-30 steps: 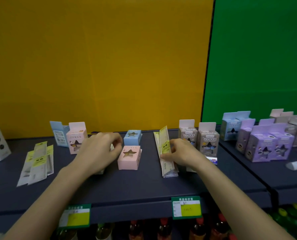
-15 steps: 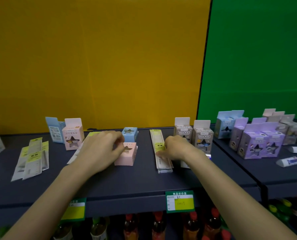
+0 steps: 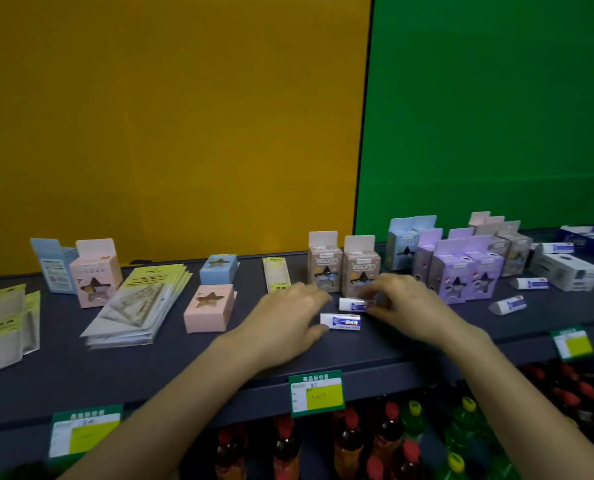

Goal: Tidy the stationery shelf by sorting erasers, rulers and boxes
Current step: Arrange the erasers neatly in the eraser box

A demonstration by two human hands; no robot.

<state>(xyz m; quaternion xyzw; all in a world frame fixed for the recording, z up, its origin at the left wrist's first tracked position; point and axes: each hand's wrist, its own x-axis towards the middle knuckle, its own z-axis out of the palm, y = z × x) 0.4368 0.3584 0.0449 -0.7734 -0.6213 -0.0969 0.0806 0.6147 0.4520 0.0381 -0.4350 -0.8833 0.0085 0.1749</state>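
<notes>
— Looking from the left, what do you see on the shelf (image 3: 63, 368)?

— I see ruler packs (image 3: 139, 306) fanned in a stack, then a pink star box (image 3: 209, 308) lying flat. My left hand (image 3: 283, 320) rests palm down with loose, spread fingers, gripping nothing.

— And the erasers?

— I see the near eraser (image 3: 340, 321) touching that hand's thumb tip. The far eraser (image 3: 356, 304) lies just behind it, with my right hand (image 3: 406, 306) curled around its right end; whether I'm actually pinching it, I cannot tell. Two brown boxes (image 3: 342, 268) stand upright just beyond both hands.
</notes>
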